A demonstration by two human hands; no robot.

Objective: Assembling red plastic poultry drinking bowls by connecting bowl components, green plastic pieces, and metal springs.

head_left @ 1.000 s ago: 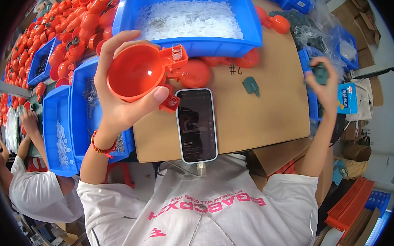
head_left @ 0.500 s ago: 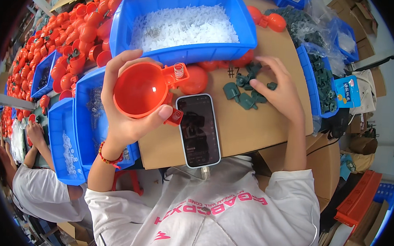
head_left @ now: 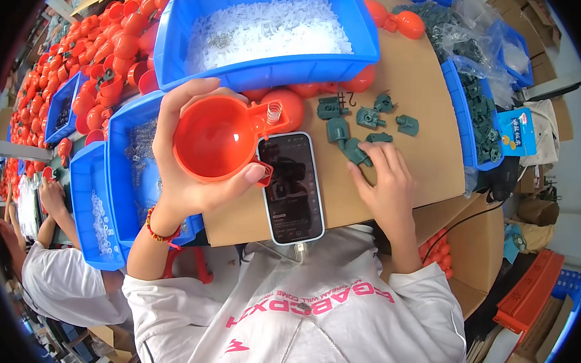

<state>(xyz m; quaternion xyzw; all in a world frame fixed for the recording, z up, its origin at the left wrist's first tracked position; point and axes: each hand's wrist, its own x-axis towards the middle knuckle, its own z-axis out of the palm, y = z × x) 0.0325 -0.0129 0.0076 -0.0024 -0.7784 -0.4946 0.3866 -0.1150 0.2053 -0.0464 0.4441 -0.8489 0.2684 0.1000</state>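
Observation:
My left hand (head_left: 196, 170) grips a hollow red plastic half-sphere (head_left: 215, 138), its open side facing up. Two short arms stick out on its right, with a coil spring (head_left: 274, 111) standing in the upper one and another spring partly seen by my thumb. Several dark green plastic parts (head_left: 369, 118) lie loose on the cardboard. My right hand (head_left: 390, 181) is down at the nearest of them, with thumb and fingertips closed about the end of a dark green plastic part (head_left: 354, 150). Between my hands lies a phone (head_left: 295, 188) with a cable at its lower end.
Beyond my hands a blue bin (head_left: 270, 75) holds small white plastic pieces. Blue bins with springs (head_left: 117, 172) and white rings (head_left: 79, 203) stand at the left, near heaped red parts (head_left: 123, 44). Another blue bin (head_left: 462, 111) holds green parts. A co-worker's arm (head_left: 54, 199) shows far left.
My right hand has moved down and left toward me, onto the nearest green part. The green parts now lie more spread out. My left hand still holds the red half-sphere.

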